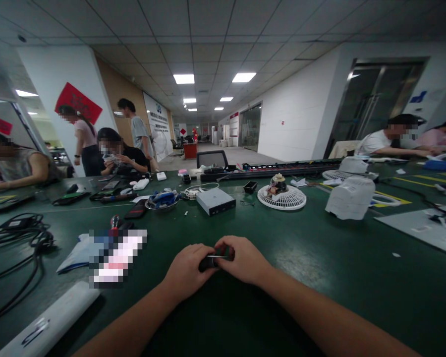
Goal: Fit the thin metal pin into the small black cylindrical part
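A small, dark object with a thin pale edge (pixel 207 263) is in our grasp, over the near middle of the dark green tabletop (pixel 171 237). Our left hand (pixel 189 270) grips one end; our right hand (pixel 245 259) has its fingers curled on the other. We judge it could slip if either pinch loosens, since mainly fingertips seem to support it. Beyond, a round, shiny metal dish (pixel 159 208) holds crumpled blue material (pixel 164 198); we cannot tell what the small black rectangular tray (pixel 250 189) contains.

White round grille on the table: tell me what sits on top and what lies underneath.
A motor-like part sits on the white round grille; anything underneath is covered.
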Demonstrator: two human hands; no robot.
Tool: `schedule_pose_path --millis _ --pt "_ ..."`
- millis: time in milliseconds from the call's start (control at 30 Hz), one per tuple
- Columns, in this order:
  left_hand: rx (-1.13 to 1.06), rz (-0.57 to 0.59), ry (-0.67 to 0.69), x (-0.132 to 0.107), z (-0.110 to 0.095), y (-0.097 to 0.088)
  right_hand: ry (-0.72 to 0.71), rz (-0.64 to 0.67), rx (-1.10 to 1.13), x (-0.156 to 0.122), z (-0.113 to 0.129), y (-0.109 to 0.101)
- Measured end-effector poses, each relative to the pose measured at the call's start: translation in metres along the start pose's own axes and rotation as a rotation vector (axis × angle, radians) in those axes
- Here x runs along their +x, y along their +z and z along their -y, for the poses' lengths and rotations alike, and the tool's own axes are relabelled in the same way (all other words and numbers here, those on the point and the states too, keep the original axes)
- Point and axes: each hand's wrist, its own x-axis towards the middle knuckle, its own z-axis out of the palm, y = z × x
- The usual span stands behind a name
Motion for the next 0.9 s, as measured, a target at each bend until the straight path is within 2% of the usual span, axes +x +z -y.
schedule_pose_path --millis 167,333,467,633,767,900 --pt "-0.022 -0.086 -0.143 0.003 0.0 0.0 0.029 -0.061 0.03 0.001 0.002 0.002" --pt "-0.061 -0.153 -0.264 0.004 0.007 -0.001 0.0 -0.03 -0.15 0.003 -0.003 -0.006" --pt "-0.098 -0.138 -0.195 0.005 0.011 0.001 -0.065 0.064 -0.29 0.003 -0.004 -0.008" --pt "-0.069 -0.137 -0.142 0.004 0.01 0.001 -0.078 0.05 -0.428 0.0 0.002 -0.009" --pt "-0.059 -0.073 -0.108 0.003 0.006 -0.001 -0.133 0.113 -0.372 -0.002 0.005 -0.01" --pt "-0.031 -0.085 -0.13 0.003 0.006 0.0 -0.035 0.062 -0.416 -0.001 0.007 -0.008"
